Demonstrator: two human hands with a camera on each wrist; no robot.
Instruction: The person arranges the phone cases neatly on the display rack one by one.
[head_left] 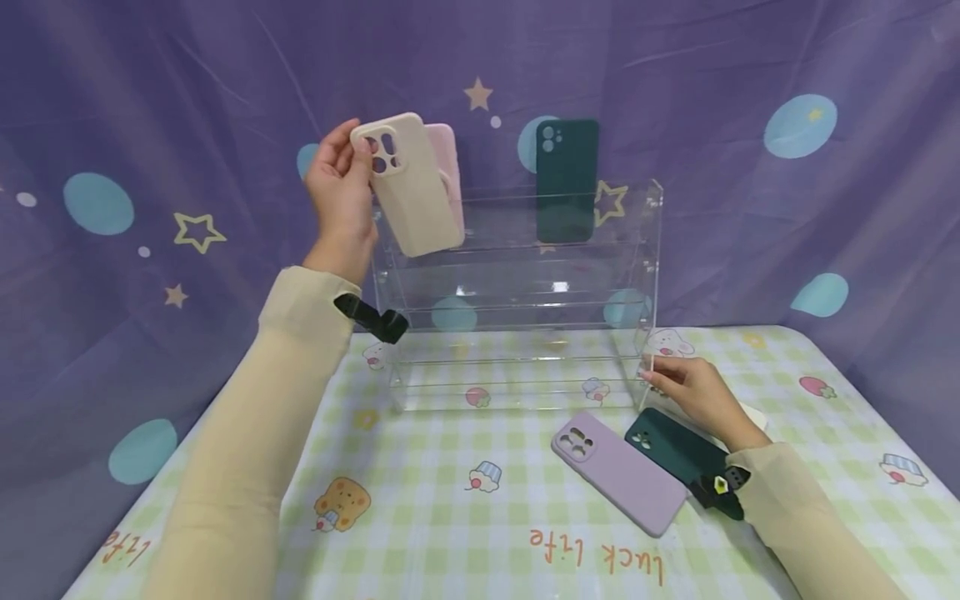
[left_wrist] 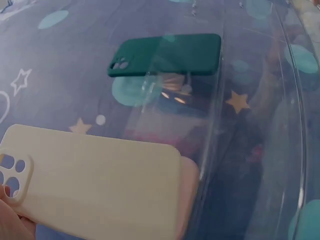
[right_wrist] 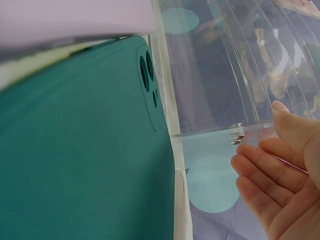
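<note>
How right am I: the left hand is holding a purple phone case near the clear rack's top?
Not quite: the phone case the left hand holds near the top of the clear rack is cream, not purple, as the head view shows.

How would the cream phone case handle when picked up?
The cream phone case is probably light: it looks thin, and the left hand holds it up by one corner. It seems fairly stiff, showing no visible sag. Its flat, broad back suggests it wouldn't roll if set down.
</note>
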